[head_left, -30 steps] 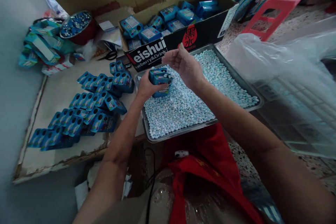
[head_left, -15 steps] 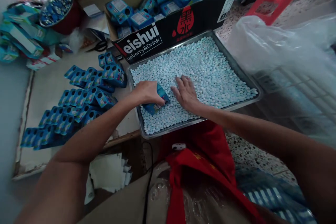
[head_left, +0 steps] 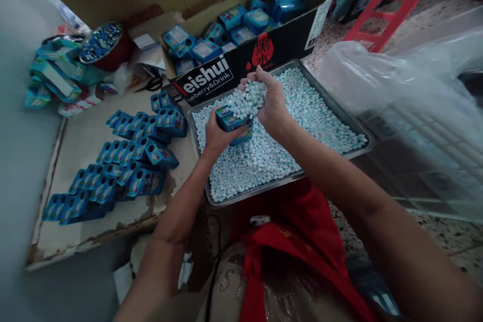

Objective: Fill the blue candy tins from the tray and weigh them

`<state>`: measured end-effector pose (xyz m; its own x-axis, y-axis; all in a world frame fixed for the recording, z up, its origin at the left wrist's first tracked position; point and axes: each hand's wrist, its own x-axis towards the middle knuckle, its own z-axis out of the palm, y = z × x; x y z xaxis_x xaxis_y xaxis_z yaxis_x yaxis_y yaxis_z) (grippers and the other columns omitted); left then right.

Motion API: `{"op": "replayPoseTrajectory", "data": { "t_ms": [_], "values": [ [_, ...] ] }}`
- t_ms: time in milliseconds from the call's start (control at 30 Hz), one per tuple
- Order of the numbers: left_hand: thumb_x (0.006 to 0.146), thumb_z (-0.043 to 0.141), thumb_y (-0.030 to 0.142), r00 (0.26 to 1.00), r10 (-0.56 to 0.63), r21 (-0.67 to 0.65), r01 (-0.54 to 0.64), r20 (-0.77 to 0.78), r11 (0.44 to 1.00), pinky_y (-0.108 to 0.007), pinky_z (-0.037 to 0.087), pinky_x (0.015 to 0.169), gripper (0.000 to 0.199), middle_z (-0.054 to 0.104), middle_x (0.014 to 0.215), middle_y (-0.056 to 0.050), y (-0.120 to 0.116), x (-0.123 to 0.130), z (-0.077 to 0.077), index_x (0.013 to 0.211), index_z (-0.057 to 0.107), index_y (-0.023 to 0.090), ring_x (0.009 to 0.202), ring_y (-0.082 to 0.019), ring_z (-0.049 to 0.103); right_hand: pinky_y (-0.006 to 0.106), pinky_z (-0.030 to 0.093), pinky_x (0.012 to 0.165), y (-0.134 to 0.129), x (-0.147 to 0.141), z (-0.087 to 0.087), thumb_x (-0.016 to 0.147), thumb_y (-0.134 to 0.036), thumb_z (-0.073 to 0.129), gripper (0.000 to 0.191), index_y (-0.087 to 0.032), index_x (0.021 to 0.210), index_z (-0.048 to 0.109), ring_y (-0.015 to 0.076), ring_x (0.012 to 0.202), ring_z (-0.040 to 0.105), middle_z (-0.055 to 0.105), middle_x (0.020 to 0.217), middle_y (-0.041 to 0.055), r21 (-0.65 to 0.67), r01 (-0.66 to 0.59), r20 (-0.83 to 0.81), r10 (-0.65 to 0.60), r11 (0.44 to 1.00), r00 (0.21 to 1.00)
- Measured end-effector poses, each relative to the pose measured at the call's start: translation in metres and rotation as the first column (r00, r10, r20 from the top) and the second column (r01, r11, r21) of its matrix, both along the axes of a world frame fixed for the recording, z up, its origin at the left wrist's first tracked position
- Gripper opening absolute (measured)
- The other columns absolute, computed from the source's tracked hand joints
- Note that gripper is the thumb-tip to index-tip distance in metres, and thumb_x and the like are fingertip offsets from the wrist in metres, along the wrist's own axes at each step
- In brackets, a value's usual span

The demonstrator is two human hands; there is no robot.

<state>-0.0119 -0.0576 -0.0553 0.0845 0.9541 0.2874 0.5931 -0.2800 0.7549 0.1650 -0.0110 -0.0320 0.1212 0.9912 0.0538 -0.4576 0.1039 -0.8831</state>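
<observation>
My left hand grips several small blue printed boxes side by side over the left part of a metal tray. A layer of pale blue and white candies covers the tray. Cupped and tilted, my right hand holds a heap of these candies at the boxes' top. Candies lie over the box tops, so the openings there are mostly hidden.
Rows of blue boxes with round holes stand on the table at left. Behind the tray is a carton of blue packs. Also around are a red bowl of wrapped pieces, scissors, clear plastic and a red stool.
My right hand has risen from the candies with a heap in it and moved to the boxes. My left hand has lifted the boxes and turned them upright.
</observation>
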Motion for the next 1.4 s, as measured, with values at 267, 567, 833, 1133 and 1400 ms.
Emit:
{"op": "replayPoseTrajectory", "data": {
  "t_ms": [267,567,833,1133,1400],
  "values": [
    [0.063,0.108,0.049,0.999,-0.028,-0.019,0.028,-0.019,0.999,-0.045,0.062,0.102,0.08,0.077,0.118,-0.005,-0.002,-0.008,-0.001,0.124,0.062,0.026,0.118,-0.035,0.076,0.045,0.069,0.092,0.001,-0.015,0.026,0.101,-0.093,0.053,0.065,-0.03,0.092,0.065,0.0286,0.114,0.077,0.075,0.093,0.0073,0.025,-0.053,0.017,0.053,0.998,0.998],
    [0.061,0.107,0.052,1.0,0.007,0.01,-0.007,-0.029,1.0,-0.047,0.061,0.106,0.082,0.078,0.12,-0.007,0.003,-0.025,-0.002,0.125,0.063,0.025,0.119,-0.036,0.076,0.037,0.065,0.082,-0.008,-0.028,0.043,0.103,-0.083,0.065,0.059,-0.026,0.087,0.066,0.0228,0.097,0.076,0.069,0.088,0.0042,0.005,-0.094,-0.013,0.094,0.996,0.996],
    [0.066,0.106,0.053,1.0,-0.008,-0.028,0.009,0.019,1.0,-0.045,0.064,0.097,0.071,0.078,0.109,-0.005,0.009,-0.024,-0.013,0.114,0.063,0.025,0.109,-0.033,0.078,0.038,0.06,0.092,-0.024,-0.033,0.047,0.108,-0.078,0.062,0.059,-0.026,0.082,0.072,0.0208,0.093,0.068,0.067,0.09,0.0049,0.115,-0.108,0.066,0.101,0.987,0.993],
    [0.066,0.104,0.061,0.993,-0.002,-0.044,-0.003,-0.116,0.999,-0.044,0.062,0.091,0.068,0.076,0.101,-0.004,-0.015,-0.05,0.009,0.11,0.064,0.026,0.099,-0.033,0.077,0.04,0.06,0.098,-0.007,0.018,-0.005,0.105,-0.077,0.067,0.055,-0.027,0.082,0.072,0.0213,0.098,0.068,0.071,0.091,0.0031,0.048,0.009,0.198,-0.018,0.999,0.98],
    [0.066,0.094,0.069,0.787,-0.119,-0.396,-0.168,-0.605,0.903,-0.04,0.054,0.074,0.064,0.077,0.105,-0.012,0.004,-0.054,0.044,0.102,0.066,0.024,0.095,-0.037,0.074,0.06,0.038,0.132,0.061,0.008,-0.071,0.11,-0.076,0.054,0.061,-0.026,0.123,0.085,0.039,0.146,0.059,0.077,0.146,0.0119,0.188,-0.423,0.924,-0.013,0.886,0.382]
  ]
}}
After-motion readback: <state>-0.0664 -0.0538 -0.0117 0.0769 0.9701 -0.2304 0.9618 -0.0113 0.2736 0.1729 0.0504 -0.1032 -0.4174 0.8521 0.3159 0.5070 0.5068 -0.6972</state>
